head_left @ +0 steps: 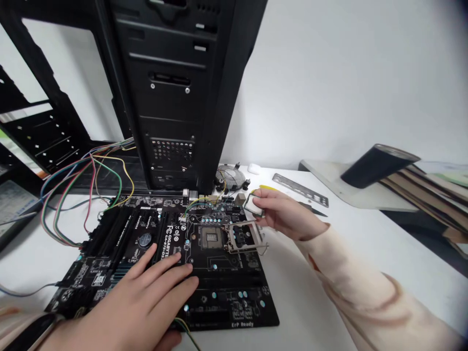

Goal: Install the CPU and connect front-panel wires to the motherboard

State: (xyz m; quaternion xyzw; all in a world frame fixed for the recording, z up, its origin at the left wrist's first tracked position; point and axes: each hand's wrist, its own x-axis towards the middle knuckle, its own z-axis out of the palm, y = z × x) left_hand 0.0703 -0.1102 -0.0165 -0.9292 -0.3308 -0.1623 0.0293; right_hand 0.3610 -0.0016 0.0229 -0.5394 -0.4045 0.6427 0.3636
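Note:
A black Gigabyte motherboard [204, 302] lies flat on the white table. My left hand [149, 292] rests on its lower left part, fingers spread and holding nothing. Between the thumb and fingers of my right hand [276, 209] is a small square processor [253, 205], silvery on the visible face, held above the board's upper right corner. Bare and exposed, the processor socket [211, 238] sits left of its raised metal frame [245, 237], which is swung over to the right. My right fingertips partly cover the processor's edge.
Behind the board stands a black computer case [171, 107]. Coloured wires [91, 165] run from it to the board's left side. Further back are a round heatsink [230, 177] and a metal I/O shield [300, 190]. A dark cylinder [378, 165] lies near stacked folders [417, 200] at right.

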